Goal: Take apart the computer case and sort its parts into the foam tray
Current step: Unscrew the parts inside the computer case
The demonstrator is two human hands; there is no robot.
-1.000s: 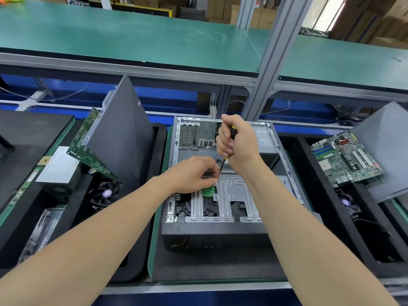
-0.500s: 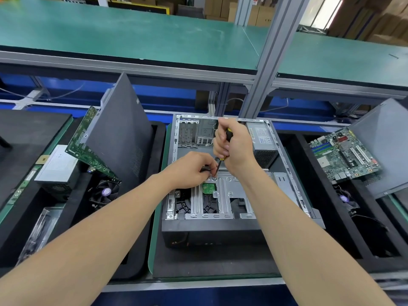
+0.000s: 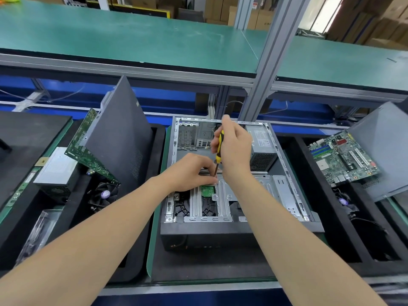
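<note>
An open computer case (image 3: 293, 188) lies flat in front of me, side panel off, with a silver drive cage (image 3: 223, 206) near its front and a power supply (image 3: 261, 146) at the back right. My right hand (image 3: 235, 149) grips a yellow-and-black screwdriver (image 3: 219, 149), held nearly upright, tip down on the top of the drive cage. My left hand (image 3: 192, 171) rests on the cage with fingertips pinched around the screwdriver's tip; what they hold is hidden. A black foam tray (image 3: 156, 138) stands to the left with a side panel (image 3: 119, 133), motherboard (image 3: 88, 146), power supply (image 3: 55, 166) and fan (image 3: 104, 194).
A second foam tray (image 3: 309, 173) on the right holds a motherboard (image 3: 342, 157), a leaning grey panel (image 3: 384, 146) and a fan (image 3: 343, 202). A green-topped shelf (image 3: 154, 40) on an aluminium post (image 3: 267, 69) runs behind the case. A black foam lid (image 3: 24, 138) lies at far left.
My right hand has loosened and slid higher on the screwdriver, showing more of the yellow handle. My left hand stays pinched at the tip. The head camera has shifted slightly.
</note>
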